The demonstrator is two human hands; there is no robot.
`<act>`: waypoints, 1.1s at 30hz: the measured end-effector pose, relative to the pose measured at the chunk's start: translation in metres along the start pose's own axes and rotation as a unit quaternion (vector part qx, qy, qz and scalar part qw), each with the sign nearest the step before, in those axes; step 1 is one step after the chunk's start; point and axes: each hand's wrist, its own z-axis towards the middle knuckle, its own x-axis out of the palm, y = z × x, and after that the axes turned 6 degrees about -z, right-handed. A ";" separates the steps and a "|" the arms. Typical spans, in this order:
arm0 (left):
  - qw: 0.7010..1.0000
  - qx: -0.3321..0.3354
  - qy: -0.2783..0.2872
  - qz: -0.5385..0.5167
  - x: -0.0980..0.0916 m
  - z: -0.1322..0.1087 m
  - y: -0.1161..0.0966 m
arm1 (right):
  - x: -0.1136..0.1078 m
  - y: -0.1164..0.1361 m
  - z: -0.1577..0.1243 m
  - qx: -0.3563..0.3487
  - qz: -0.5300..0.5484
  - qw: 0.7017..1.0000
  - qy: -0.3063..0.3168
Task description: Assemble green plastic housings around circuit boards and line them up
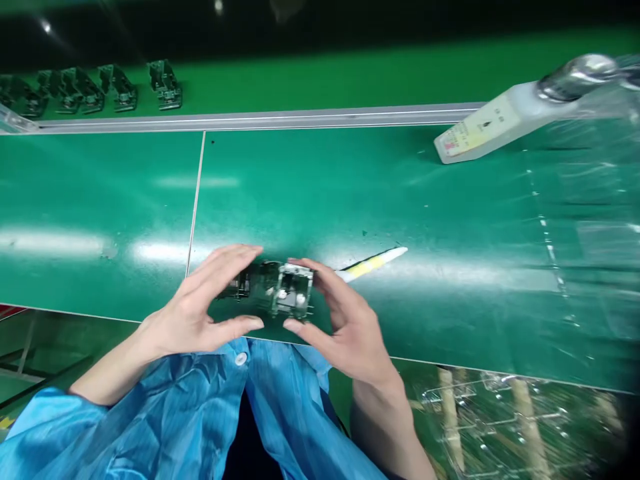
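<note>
My right hand (350, 320) holds a small dark mechanical assembly (293, 291) with a pale, metallic-looking frame, fingers at its far edge and thumb at its near edge. To its left, my left hand (200, 303) is spread, thumb apart from the fingers. A second dark part (241, 285) sits in the gap of the left hand, partly hidden behind the fingers; whether it is joined to the first is blurred. Just past my right fingers, a white and yellow pen-like tool (373, 265) lies on the green table (310, 193).
Several similar dark assemblies (165, 85) stand in a row on the far green surface, behind a metal rail (300, 120). At right, a labelled white bottle (493, 127) lies tilted by clear plastic sheeting (595, 220). A wire rack (500, 427) shows below the table edge.
</note>
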 end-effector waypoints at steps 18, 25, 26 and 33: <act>0.957 -0.177 -0.042 -0.226 0.002 -0.046 0.055 | 0.029 0.048 0.015 -0.158 -0.353 0.922 0.001; 0.952 -0.168 -0.031 -0.254 0.001 -0.044 0.053 | 0.024 0.064 0.017 -0.198 -0.373 0.906 -0.013; 0.951 -0.170 -0.031 -0.257 0.001 -0.044 0.052 | 0.024 0.063 0.017 -0.198 -0.372 0.907 -0.015; 0.951 -0.160 -0.043 -0.260 0.002 -0.043 0.047 | 0.025 0.053 0.013 -0.176 -0.334 0.926 -0.029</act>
